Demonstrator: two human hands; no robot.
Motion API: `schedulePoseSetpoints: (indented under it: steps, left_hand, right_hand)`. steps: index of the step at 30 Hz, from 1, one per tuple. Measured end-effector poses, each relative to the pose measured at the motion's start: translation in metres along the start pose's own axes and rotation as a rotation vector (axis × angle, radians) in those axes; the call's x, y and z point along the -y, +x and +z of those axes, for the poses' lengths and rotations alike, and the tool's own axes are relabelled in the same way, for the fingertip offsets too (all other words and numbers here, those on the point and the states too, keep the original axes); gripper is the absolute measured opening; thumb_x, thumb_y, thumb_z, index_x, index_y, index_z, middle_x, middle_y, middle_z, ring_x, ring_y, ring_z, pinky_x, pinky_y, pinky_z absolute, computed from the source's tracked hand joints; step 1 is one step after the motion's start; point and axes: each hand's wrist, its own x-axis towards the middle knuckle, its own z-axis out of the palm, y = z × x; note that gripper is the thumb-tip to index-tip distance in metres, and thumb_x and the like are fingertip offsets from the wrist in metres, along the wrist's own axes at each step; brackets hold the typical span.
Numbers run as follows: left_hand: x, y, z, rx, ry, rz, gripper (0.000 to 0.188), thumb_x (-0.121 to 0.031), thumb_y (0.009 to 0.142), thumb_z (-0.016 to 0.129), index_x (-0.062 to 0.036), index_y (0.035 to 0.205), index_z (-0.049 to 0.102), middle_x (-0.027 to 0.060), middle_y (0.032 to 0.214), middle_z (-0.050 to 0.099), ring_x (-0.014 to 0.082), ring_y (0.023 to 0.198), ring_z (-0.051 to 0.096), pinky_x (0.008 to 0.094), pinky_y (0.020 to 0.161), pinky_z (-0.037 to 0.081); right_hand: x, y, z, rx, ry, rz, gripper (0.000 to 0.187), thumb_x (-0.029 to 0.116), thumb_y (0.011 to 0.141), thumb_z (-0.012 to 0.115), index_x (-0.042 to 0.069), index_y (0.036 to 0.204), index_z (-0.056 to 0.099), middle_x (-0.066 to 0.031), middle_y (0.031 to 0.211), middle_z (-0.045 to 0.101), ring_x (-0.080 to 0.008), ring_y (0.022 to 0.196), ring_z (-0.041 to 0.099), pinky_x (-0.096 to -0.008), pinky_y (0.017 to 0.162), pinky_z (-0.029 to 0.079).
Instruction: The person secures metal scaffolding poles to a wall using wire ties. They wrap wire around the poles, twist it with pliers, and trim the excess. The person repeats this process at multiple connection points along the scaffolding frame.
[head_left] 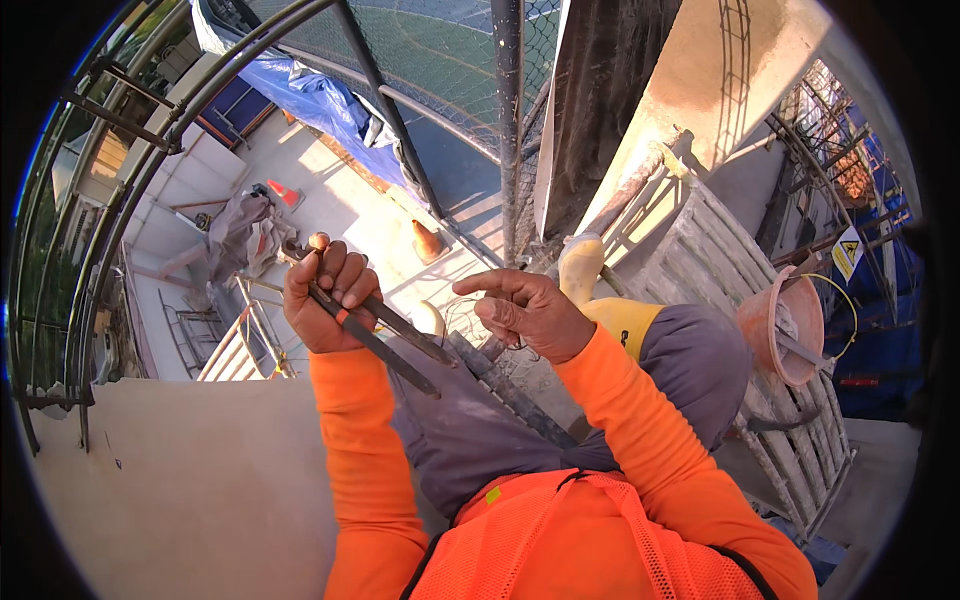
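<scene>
My left hand [335, 295] is closed around pincers [385, 355] with two long dark handles that point down to the right. A reddish mark shows on one handle, and my fingers partly hide the jaws. To its right, my right hand [535, 312] is raised with the index finger stretched toward the pincers and the thumb apart from it. Thin dark wire [465, 318] shows just below and behind those fingers; whether it touches them I cannot make out. Both hands are over my grey trousers [470, 430].
A slatted metal platform [715, 265] lies to the right, bearing a pinkish bucket [775, 325]. My yellow boot [580, 268] is near a pale pole. A concrete surface [200, 470] spans the lower left. Curved metal bars [185, 115] cross the left; a chain-link fence [440, 75] stands ahead.
</scene>
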Motion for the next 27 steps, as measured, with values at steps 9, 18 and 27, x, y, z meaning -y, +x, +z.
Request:
schedulePoseSetpoints:
  steps: [9, 18, 27]
  left_hand:
    - [0.009, 0.007, 0.019, -0.251, 0.544, 0.323, 0.018, -0.009, 0.095, 0.053, -0.0014, 0.11, 0.059, -0.003, 0.071, 0.044, 0.0073, 0.056, 0.039, 0.024, 0.048, 0.039]
    - [0.081, -0.013, -0.003, -0.426, 0.764, 0.056, 0.019, -0.019, 0.102, 0.057, -0.0033, 0.112, 0.059, -0.0047, 0.069, 0.042, 0.004, 0.049, 0.035, 0.0227, 0.04, 0.034]
    - [0.104, -0.022, -0.01, -0.425, 0.664, -0.062, 0.072, -0.069, 0.102, 0.047, -0.0027, 0.127, 0.055, -0.0053, 0.067, 0.038, 0.0038, 0.048, 0.031, 0.0206, 0.038, 0.029]
  right_hand:
    - [-0.017, -0.038, 0.025, 0.477, 0.131, 0.599, 0.032, 0.029, 0.105, 0.064, 0.0, 0.113, 0.071, -0.0008, 0.072, 0.055, -0.0096, 0.06, 0.052, -0.0267, 0.055, 0.045]
    - [-0.031, -0.06, 0.004, 0.171, -1.111, 0.117, 0.021, 0.017, 0.079, 0.062, 0.0, 0.09, 0.067, -0.0215, 0.106, 0.063, -0.0398, 0.092, 0.066, -0.0495, 0.083, 0.052]
    - [-0.083, -0.065, 0.011, 0.051, -0.3, 0.282, 0.022, 0.014, 0.086, 0.071, 0.004, 0.094, 0.053, -0.0113, 0.088, 0.063, -0.0225, 0.084, 0.063, -0.0362, 0.073, 0.049]
